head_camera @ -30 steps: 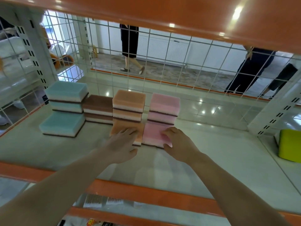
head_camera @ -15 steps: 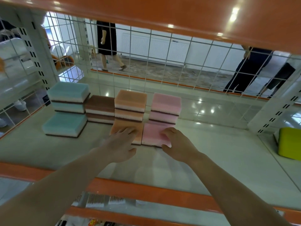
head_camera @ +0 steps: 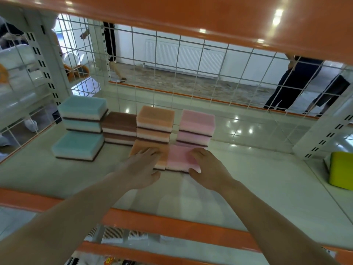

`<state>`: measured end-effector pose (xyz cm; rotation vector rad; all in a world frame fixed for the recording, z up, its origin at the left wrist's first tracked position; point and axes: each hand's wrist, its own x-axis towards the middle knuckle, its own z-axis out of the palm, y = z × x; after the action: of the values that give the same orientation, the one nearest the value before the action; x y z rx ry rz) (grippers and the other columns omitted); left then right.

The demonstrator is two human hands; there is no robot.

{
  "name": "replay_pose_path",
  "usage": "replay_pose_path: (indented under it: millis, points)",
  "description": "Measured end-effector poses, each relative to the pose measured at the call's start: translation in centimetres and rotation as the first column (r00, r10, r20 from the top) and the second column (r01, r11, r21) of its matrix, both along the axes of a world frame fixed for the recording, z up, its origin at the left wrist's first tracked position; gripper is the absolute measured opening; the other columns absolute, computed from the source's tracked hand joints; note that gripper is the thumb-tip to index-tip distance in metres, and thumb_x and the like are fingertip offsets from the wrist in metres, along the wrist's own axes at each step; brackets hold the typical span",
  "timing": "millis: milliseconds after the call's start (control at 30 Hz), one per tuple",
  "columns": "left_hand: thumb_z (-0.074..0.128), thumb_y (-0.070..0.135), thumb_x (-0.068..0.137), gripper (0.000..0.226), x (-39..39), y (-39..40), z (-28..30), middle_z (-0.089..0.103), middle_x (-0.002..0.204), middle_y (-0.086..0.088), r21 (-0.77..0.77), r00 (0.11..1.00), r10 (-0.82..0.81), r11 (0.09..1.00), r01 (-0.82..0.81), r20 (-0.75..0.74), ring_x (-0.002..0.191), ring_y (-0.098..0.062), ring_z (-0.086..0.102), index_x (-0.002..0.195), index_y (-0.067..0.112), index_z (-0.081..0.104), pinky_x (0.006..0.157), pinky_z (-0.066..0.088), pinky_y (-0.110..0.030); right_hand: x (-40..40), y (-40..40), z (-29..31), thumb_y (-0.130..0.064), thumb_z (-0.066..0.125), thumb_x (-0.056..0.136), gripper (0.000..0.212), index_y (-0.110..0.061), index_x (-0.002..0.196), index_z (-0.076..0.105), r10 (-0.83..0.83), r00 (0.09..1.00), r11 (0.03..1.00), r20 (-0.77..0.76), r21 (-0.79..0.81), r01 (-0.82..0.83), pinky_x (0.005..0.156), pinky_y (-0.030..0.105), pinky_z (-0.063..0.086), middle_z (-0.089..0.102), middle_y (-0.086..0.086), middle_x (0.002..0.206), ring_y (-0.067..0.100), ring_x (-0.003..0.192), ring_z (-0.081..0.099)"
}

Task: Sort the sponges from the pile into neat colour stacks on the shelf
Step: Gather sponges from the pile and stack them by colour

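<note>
On the shelf [head_camera: 248, 188], sponges stand in colour stacks: two blue [head_camera: 83, 113], two brown [head_camera: 119, 127], two orange [head_camera: 154, 123] and two pink [head_camera: 195, 125]. A single blue sponge [head_camera: 78, 146] lies in front of the blue stack. An orange sponge [head_camera: 147, 150] and a pink sponge [head_camera: 179, 157] lie side by side in front of their stacks. My left hand [head_camera: 140, 167] rests on the orange sponge with fingers extended. My right hand [head_camera: 208, 167] grips the pink sponge, thumb at its near edge and fingers on top.
A white wire grid [head_camera: 191, 69] closes the back of the shelf. An orange shelf [head_camera: 210, 14] hangs close overhead. A yellow-green object [head_camera: 341, 170] sits at the right edge. An orange rail [head_camera: 172, 224] borders the front. People stand beyond the grid.
Both hands stay on the front orange and pink sponges, which have barely shifted. A person behind the grid has walked left.
</note>
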<state>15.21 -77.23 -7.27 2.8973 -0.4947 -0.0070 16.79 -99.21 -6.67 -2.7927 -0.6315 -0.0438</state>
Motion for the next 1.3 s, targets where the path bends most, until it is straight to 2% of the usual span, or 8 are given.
replay_pose_path:
  millis: [100,233,367,500,633,767,1167,1300]
  points:
    - [0.054,0.028,0.087,0.051,0.4,0.0,0.8,0.044,0.138,-0.001,-0.025,0.99,-0.001,1.0,0.004,0.141,0.125,-0.024,0.041,0.135,0.016,0.043,0.1,0.034,-0.034,0.1,0.1,1.2,-0.018,0.057,0.085,0.046,-0.014,0.13,0.048,-0.012,0.994,0.996,0.113,0.088,0.002,0.091,0.029,0.04,0.047,0.001,0.131,0.021,0.117,0.044]
    - [0.06,0.018,0.079,0.045,1.1,0.1,3.0,0.055,0.124,-0.005,-0.08,0.955,0.025,0.997,-0.001,0.295,0.112,-0.027,0.052,0.123,0.013,0.054,0.09,0.041,-0.038,0.6,0.1,3.2,-0.012,0.06,0.083,0.041,-0.009,0.123,0.053,-0.062,0.954,0.991,0.294,0.129,0.024,0.087,0.031,0.041,0.052,0.006,0.123,0.025,0.109,0.049]
    - [0.064,0.012,0.079,0.048,2.0,0.1,4.6,0.053,0.126,-0.013,-0.116,0.923,0.071,0.993,-0.028,0.379,0.117,-0.033,0.049,0.125,0.005,0.053,0.096,0.039,-0.044,1.7,0.0,4.4,-0.016,0.059,0.085,0.05,-0.007,0.132,0.044,-0.122,0.939,0.992,0.321,0.082,0.101,0.103,0.03,0.031,0.044,0.009,0.135,0.027,0.125,0.038]
    - [0.055,0.023,0.089,0.06,3.5,0.3,5.0,0.03,0.15,-0.008,-0.051,0.943,0.074,0.997,-0.061,0.323,0.14,-0.025,0.022,0.142,0.009,0.033,0.113,0.017,-0.034,3.0,-0.2,4.6,-0.028,0.055,0.091,0.065,-0.009,0.144,0.025,-0.165,0.961,0.985,0.224,-0.009,0.171,0.113,0.029,0.015,0.023,0.007,0.151,0.024,0.14,0.018]
    - [0.05,0.03,0.092,0.067,4.7,0.2,4.9,0.017,0.155,-0.007,0.0,0.965,0.066,0.998,-0.068,0.252,0.144,-0.023,0.011,0.148,0.011,0.019,0.115,0.01,-0.032,3.8,-0.2,4.4,-0.031,0.055,0.091,0.067,-0.01,0.145,0.022,-0.175,0.973,0.982,0.15,-0.039,0.182,0.112,0.03,0.017,0.022,0.008,0.151,0.024,0.14,0.017]
    - [0.05,0.033,0.093,0.07,5.4,0.1,4.4,0.013,0.156,-0.006,0.019,0.978,0.071,0.997,-0.076,0.196,0.144,-0.023,0.009,0.149,0.013,0.014,0.115,0.012,-0.035,4.3,0.0,4.3,-0.031,0.055,0.09,0.064,-0.01,0.143,0.026,-0.171,0.977,0.985,0.126,-0.013,0.174,0.108,0.03,0.024,0.027,0.007,0.148,0.024,0.137,0.021]
    - [0.051,0.033,0.091,0.071,6.0,0.9,3.7,0.015,0.155,-0.006,-0.021,0.975,0.086,0.996,-0.084,0.206,0.143,-0.024,0.011,0.149,0.015,0.015,0.114,0.014,-0.036,4.9,1.6,3.7,-0.025,0.058,0.087,0.065,-0.01,0.143,0.029,-0.131,0.983,0.99,0.131,0.068,0.123,0.103,0.024,0.024,0.03,0.005,0.148,0.022,0.136,0.024]
    - [0.057,0.023,0.088,0.065,5.2,0.9,3.9,0.029,0.15,-0.013,-0.041,0.956,0.054,0.998,-0.044,0.287,0.14,-0.029,0.022,0.145,0.008,0.03,0.113,0.02,-0.038,4.7,1.5,3.8,-0.022,0.058,0.087,0.064,-0.01,0.143,0.03,-0.138,0.983,0.989,0.124,0.067,0.13,0.106,0.029,0.027,0.029,0.006,0.148,0.023,0.136,0.023]
